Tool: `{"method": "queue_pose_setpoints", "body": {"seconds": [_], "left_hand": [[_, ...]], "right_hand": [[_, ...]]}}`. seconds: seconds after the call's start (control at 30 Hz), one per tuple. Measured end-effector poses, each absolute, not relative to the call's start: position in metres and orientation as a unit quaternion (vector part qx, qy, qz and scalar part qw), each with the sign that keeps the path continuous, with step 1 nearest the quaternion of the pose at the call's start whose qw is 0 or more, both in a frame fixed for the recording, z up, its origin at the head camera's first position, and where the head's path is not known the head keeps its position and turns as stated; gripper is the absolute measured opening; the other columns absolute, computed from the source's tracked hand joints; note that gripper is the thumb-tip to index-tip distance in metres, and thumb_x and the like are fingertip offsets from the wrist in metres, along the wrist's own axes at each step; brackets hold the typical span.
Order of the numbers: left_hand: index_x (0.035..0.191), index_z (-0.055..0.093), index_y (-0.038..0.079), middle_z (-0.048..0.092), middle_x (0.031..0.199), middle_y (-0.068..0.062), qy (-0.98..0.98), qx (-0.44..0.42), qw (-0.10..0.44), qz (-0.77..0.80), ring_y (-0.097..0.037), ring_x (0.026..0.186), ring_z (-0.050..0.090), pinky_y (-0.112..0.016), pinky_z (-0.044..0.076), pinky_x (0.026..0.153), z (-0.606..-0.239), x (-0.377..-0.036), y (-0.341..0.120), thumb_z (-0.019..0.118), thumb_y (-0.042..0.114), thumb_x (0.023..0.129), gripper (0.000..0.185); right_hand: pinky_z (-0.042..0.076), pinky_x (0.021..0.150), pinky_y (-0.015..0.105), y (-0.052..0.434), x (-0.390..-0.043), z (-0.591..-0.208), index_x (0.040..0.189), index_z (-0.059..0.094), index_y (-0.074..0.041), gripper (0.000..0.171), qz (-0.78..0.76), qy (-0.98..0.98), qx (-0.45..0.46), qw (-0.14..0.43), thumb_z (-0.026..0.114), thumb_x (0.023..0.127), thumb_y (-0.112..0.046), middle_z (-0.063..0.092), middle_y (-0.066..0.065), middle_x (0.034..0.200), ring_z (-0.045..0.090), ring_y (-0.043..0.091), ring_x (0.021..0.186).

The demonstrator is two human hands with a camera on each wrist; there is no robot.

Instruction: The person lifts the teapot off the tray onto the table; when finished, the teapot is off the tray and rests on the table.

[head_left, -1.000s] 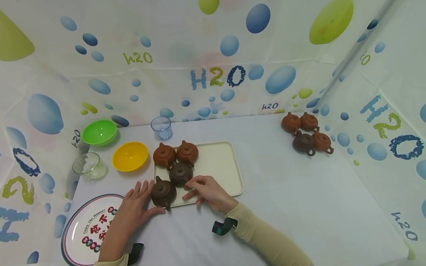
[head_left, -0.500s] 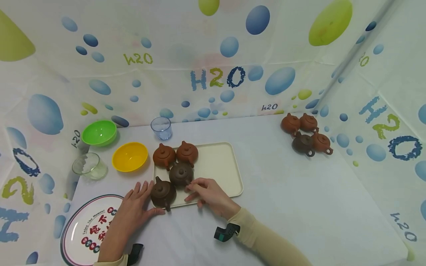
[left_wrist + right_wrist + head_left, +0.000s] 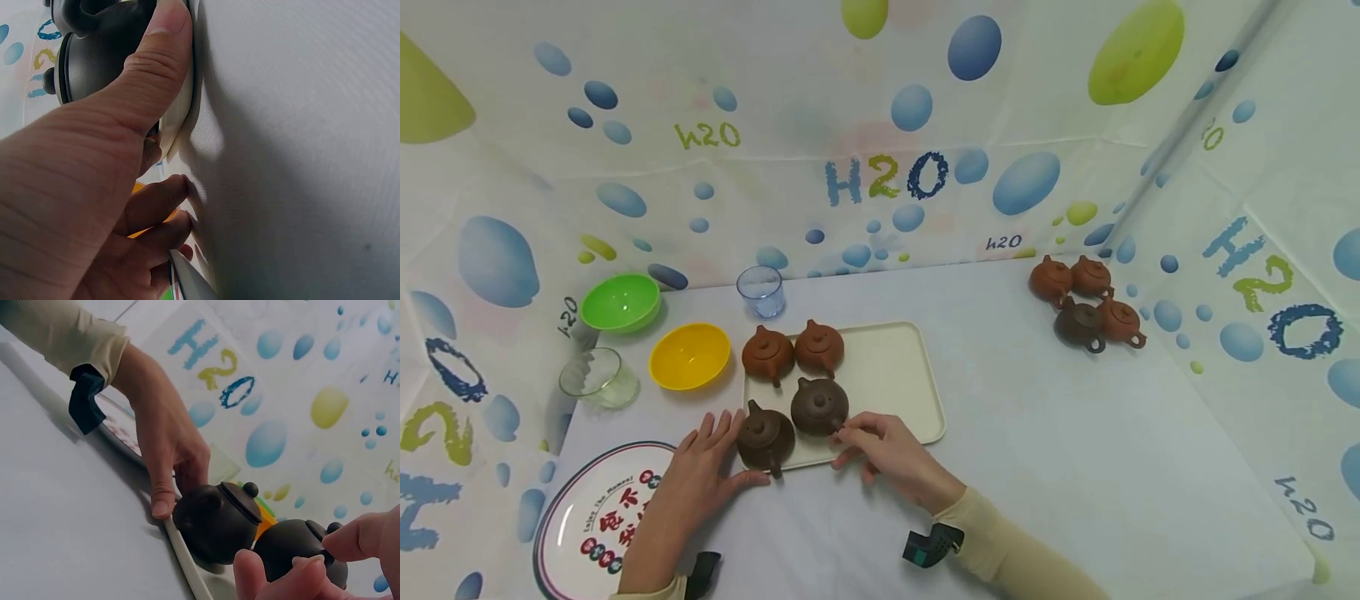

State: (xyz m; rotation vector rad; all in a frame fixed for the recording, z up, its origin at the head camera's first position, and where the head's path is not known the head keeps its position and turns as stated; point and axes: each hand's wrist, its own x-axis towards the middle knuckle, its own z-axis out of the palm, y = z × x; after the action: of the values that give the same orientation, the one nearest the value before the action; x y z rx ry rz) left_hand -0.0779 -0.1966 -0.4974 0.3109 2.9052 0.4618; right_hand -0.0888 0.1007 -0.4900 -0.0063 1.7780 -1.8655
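Note:
My right hand pinches the handle of a dark brown teapot over the cream tray. That teapot stands apart from its neighbours. My left hand lies at the tray's front left corner, fingers spread along the left side and thumb along the front edge. Between its thumb and fingers sits a second dark brown teapot, its handle toward the front edge. In the left wrist view the thumb rests against the tray edge beside this teapot. Two reddish-brown teapots sit side by side at the tray's back left.
Left of the tray are a yellow bowl, a green bowl, a clear glass and a round printed plate. A blue glass stands behind it. Several more teapots cluster at the back right.
My right hand has drawn the dark brown teapot to the right and toward the front, opening a gap from the reddish-brown teapots. The left hand has stayed in place.

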Motion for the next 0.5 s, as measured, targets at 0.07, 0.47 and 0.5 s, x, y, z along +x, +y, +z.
{"method": "queue_pose_setpoints", "body": {"seconds": [0.07,0.47,0.5], "left_hand": [[0.162,0.041,0.0,0.045,0.161,-0.033,0.978,0.106,0.089,0.157,-0.06,0.152,0.038,-0.074,0.033,0.124,-0.498,-0.077,-0.197,0.085,0.061,0.081,0.111],[0.164,0.04,0.002,0.044,0.162,-0.033,0.979,0.1,0.095,0.151,-0.06,0.152,0.037,-0.074,0.033,0.124,-0.499,-0.078,-0.196,0.086,0.061,0.081,0.112],[0.164,0.039,0.002,0.044,0.162,-0.033,0.979,0.099,0.096,0.15,-0.06,0.152,0.037,-0.074,0.033,0.124,-0.498,-0.078,-0.196,0.086,0.061,0.081,0.112]], "right_hand": [[0.043,0.051,0.018,0.106,-0.084,-0.489,0.118,0.07,0.002,0.027,-0.693,0.665,-0.004,0.279,0.064,0.107,-0.022,0.076,0.019,0.127,0.077,0.009,0.085],[0.046,0.052,0.018,0.163,-0.059,-0.484,0.118,0.07,0.006,0.031,-0.688,0.673,0.018,0.271,0.064,0.107,-0.023,0.075,0.017,0.115,0.076,0.013,0.089],[0.046,0.052,0.018,0.169,-0.056,-0.485,0.118,0.07,0.006,0.032,-0.688,0.674,0.023,0.268,0.064,0.108,-0.023,0.075,0.014,0.114,0.076,0.013,0.09]]}}
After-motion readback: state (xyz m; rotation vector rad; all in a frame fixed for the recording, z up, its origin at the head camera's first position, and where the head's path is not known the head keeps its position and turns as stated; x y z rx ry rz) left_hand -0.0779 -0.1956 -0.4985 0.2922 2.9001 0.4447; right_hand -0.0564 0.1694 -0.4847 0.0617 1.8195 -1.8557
